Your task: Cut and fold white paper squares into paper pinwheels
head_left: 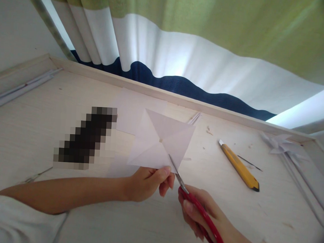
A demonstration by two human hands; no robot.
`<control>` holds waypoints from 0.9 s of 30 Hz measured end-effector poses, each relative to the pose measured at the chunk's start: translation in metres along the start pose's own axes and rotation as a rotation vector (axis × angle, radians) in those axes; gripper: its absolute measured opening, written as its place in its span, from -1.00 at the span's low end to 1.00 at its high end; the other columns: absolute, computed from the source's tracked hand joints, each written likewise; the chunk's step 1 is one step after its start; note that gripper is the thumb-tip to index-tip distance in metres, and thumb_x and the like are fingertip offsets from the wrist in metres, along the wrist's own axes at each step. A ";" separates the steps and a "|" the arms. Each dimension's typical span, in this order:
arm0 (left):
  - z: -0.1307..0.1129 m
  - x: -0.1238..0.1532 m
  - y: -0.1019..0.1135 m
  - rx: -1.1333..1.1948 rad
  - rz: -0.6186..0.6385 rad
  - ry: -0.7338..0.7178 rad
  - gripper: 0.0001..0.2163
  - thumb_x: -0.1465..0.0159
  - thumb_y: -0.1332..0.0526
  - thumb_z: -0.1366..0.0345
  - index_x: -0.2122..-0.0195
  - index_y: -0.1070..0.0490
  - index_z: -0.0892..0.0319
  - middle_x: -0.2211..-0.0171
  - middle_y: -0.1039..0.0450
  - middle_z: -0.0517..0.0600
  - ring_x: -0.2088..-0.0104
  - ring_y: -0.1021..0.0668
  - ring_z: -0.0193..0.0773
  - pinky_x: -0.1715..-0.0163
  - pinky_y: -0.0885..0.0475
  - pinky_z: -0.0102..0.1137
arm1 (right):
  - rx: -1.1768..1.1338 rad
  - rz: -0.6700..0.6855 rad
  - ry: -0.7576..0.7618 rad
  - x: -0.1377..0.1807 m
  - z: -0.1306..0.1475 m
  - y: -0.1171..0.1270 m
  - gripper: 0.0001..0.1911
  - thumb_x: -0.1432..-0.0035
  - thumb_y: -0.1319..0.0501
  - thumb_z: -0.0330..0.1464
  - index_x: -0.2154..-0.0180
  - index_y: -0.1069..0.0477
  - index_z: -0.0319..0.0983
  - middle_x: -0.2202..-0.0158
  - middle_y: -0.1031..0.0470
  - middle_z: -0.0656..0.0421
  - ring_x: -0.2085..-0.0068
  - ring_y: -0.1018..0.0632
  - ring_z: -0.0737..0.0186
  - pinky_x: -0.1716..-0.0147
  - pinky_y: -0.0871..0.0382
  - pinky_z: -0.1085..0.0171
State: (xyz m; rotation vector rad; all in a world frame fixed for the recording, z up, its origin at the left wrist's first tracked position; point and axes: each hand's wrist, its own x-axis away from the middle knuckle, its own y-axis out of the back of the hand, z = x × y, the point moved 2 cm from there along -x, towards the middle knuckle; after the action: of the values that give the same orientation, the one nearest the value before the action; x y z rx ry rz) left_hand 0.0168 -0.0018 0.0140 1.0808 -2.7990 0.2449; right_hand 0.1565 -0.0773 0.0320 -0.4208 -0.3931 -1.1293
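Observation:
My left hand (pixel 153 181) pinches the lower edge of a square sheet of white paper (pixel 161 125), thumb on top. Diagonal creases cross the sheet, and a small mark sits at its centre. In my right hand (pixel 200 210) is a pair of scissors (pixel 206 219) with red handles. Their blades lie at the sheet's lower right corner, along the diagonal, with the tip pointing towards the centre. How far the blades are parted is hard to make out.
A yellow utility knife (pixel 239 165) lies to the right, beside a thin dark stick (pixel 250 163). Further right rests a paper pinwheel (pixel 282 146). Another white sheet (pixel 127 110) lies behind the held one. A pixelated dark object (pixel 86 139) is at left. A raised rim (pixel 158 92) borders the table before the curtain.

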 end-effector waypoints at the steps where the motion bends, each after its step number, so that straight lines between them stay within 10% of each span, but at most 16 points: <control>1: 0.000 0.000 0.000 -0.003 0.002 0.004 -0.62 -0.17 0.16 0.09 0.66 -0.18 0.19 0.72 -0.16 -0.11 0.61 -0.28 -0.39 0.52 -0.23 -0.49 | 0.002 0.000 0.008 0.000 0.000 0.000 -0.65 -0.10 -0.01 -0.09 0.43 -0.15 -0.26 0.69 -0.04 0.39 0.70 -0.07 0.53 0.75 0.05 0.49; 20: -0.002 0.000 0.002 -0.006 -0.009 0.029 -0.61 -0.14 0.14 0.08 0.70 -0.17 0.19 0.72 -0.15 -0.11 0.61 -0.29 -0.38 0.50 -0.24 -0.47 | 0.048 -0.059 -0.006 0.003 -0.004 0.001 -0.62 -0.08 -0.02 -0.06 0.37 -0.17 -0.27 0.67 -0.09 0.37 0.69 -0.11 0.52 0.73 -0.01 0.47; 27: -0.001 -0.001 0.006 0.023 -0.072 -0.199 -0.55 -0.13 0.10 -0.03 0.70 -0.19 0.20 0.70 -0.19 -0.06 0.63 -0.30 -0.34 0.54 -0.22 -0.42 | 0.124 -0.091 -0.035 0.003 -0.004 0.003 -0.58 -0.03 -0.02 -0.01 0.43 -0.20 -0.27 0.65 -0.08 0.34 0.67 -0.15 0.50 0.72 -0.03 0.46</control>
State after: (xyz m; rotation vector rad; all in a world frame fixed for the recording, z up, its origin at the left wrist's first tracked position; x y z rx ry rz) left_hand 0.0132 0.0035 0.0140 1.2740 -2.9287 0.1707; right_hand 0.1605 -0.0809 0.0297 -0.3172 -0.5146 -1.1799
